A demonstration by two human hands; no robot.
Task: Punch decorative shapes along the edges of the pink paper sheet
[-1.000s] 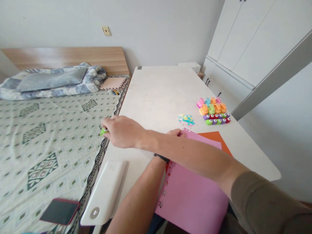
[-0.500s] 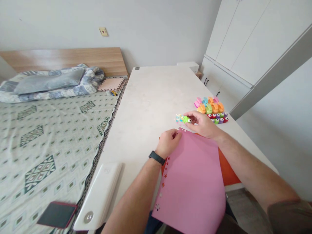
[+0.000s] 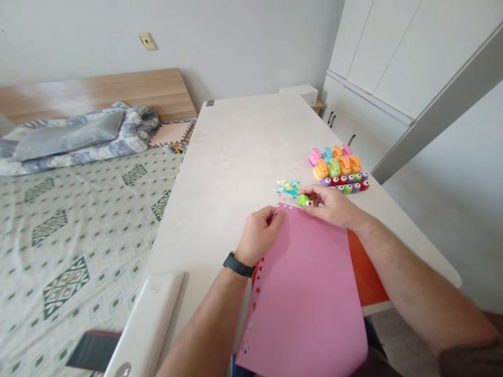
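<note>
My left hand (image 3: 260, 233) pinches the upper left corner of a pink sheet of paper (image 3: 304, 293). Small shapes such as stars and hearts are cut out along the sheet's left edge, with a few more at the top left. In my right hand (image 3: 332, 205) is a small green craft punch (image 3: 304, 201) with a white eye-like button, held at the sheet's top edge. Whether paper sits inside its slot I cannot tell. Colourful paper confetti (image 3: 288, 189) lies on the table just beyond the punch. Orange paper (image 3: 367, 272) shows under the pink sheet.
Several small eye-topped punches (image 3: 348, 183) stand in rows at the right, with larger colourful punches (image 3: 334, 165) behind them. A long white device (image 3: 151, 319) lies on the white table (image 3: 236, 141) at the left. A dark tablet (image 3: 94, 351) rests on the bed (image 3: 90, 225).
The green punch has moved from over the confetti to the sheet's top edge, uncovering more confetti. My left hand still holds the sheet's corner. The whole view has shifted slightly.
</note>
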